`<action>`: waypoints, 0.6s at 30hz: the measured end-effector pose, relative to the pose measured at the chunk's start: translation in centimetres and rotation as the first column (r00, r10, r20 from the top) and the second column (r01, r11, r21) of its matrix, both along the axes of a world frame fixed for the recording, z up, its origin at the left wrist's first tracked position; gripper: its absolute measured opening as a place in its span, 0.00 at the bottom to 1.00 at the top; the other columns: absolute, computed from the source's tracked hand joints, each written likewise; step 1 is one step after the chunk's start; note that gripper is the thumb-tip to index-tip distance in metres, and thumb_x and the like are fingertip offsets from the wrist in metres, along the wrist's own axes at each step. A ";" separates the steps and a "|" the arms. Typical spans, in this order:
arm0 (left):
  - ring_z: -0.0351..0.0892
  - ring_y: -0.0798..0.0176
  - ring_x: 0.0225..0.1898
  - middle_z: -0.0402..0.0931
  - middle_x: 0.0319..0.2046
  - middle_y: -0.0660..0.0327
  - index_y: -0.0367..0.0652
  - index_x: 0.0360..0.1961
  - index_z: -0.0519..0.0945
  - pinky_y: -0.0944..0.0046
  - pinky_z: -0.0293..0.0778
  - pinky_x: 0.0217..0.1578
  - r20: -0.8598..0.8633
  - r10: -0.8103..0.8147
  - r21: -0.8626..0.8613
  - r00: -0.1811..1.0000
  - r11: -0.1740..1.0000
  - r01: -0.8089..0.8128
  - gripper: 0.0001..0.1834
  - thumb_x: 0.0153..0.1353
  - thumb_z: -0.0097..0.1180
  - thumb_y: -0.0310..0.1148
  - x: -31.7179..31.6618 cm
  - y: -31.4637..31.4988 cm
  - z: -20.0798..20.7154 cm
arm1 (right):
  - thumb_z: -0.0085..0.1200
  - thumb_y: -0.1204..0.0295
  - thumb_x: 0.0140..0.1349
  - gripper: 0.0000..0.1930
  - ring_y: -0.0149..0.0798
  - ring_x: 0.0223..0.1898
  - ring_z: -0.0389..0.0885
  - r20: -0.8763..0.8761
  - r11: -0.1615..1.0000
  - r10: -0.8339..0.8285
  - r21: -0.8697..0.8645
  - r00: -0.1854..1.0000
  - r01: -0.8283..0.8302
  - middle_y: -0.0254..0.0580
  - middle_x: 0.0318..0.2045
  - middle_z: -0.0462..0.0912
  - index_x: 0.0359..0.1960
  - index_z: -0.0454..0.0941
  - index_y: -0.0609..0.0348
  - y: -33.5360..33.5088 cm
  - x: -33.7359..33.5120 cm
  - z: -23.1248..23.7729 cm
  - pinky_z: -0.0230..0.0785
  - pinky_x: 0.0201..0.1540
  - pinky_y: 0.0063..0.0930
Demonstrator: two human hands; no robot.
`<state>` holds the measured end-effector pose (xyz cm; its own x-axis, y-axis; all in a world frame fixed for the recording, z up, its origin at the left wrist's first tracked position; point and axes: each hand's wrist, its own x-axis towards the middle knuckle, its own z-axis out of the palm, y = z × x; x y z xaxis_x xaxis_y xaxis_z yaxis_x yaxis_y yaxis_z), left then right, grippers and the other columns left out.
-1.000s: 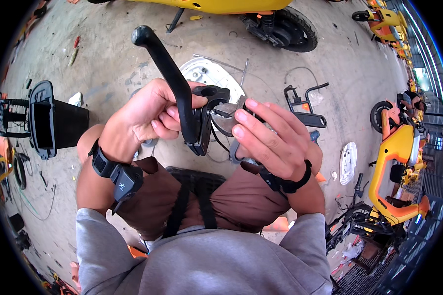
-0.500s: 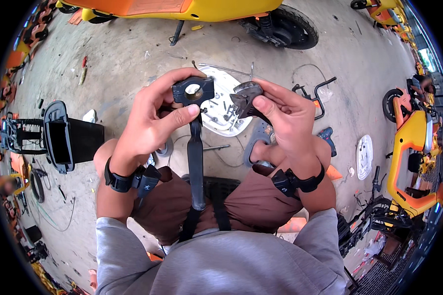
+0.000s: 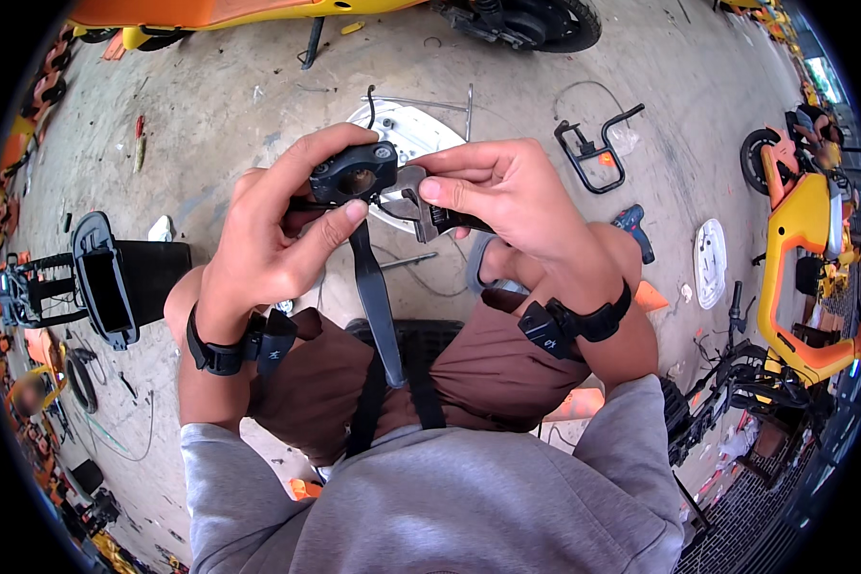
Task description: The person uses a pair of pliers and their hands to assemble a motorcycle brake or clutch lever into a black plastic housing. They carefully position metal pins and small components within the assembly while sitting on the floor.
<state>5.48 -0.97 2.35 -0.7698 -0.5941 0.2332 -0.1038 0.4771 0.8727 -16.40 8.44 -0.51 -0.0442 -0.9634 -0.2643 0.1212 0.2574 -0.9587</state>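
Observation:
My left hand (image 3: 287,210) is closed around a black brake lever assembly (image 3: 340,177), fingers behind and thumb in front. Its clamp, with a round hole, faces up, and the long lever blade hangs down over my lap. A small bolt or stub sticks out beside the clamp. In my right hand (image 3: 512,196), pinched between thumb and fingers, is an adjustable wrench (image 3: 426,225) with grey jaws and a dark handle. Its head sits right beside the clamp; whether the jaws grip the bolt I cannot tell. Below both hands lies a white tray (image 3: 430,120) of small hardware, partly hidden.
A yellow scooter (image 3: 287,11) stands across the far side. On the right lie a bent black metal bracket (image 3: 598,167), a cordless drill (image 3: 633,232) and another white tray (image 3: 709,263). A yellow-orange scooter frame (image 3: 784,287) is farther right. To the left is a black bin-like part (image 3: 153,280).
My right hand has moved left and turned the wrench, bringing its head up to the clamp. The brake lever in my left hand has shifted slightly left and tilted.

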 end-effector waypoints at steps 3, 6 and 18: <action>0.79 0.69 0.27 0.81 0.30 0.56 0.36 0.56 0.73 0.71 0.73 0.30 -0.013 -0.012 -0.047 1.000 0.999 0.012 0.24 0.56 0.60 0.22 0.1 -0.1 0.0 | 0.63 0.71 0.61 0.16 0.22 0.27 0.79 0.016 0.999 0.014 0.040 1.000 -0.015 0.40 0.33 0.87 0.48 0.82 0.66 -0.1 0.1 0.5 0.71 0.23 0.17; 0.80 0.68 0.26 0.81 0.30 0.55 0.35 0.55 0.74 0.70 0.73 0.28 -0.003 -0.025 -0.087 1.000 0.996 0.025 0.24 0.55 0.60 0.21 0.4 -0.4 -0.2 | 0.63 0.72 0.61 0.15 0.22 0.28 0.79 0.024 0.998 0.024 0.055 0.999 -0.025 0.40 0.34 0.87 0.48 0.82 0.65 -0.2 0.2 0.6 0.71 0.23 0.17; 0.83 0.58 0.24 0.82 0.31 0.51 0.36 0.54 0.75 0.67 0.74 0.26 0.081 -0.031 -0.124 0.996 0.991 0.041 0.24 0.53 0.60 0.21 0.4 -0.3 0.5 | 0.63 0.72 0.61 0.15 0.21 0.27 0.79 -0.025 1.000 -0.010 -0.004 1.000 0.010 0.40 0.33 0.87 0.48 0.82 0.65 -0.1 0.7 0.3 0.71 0.23 0.16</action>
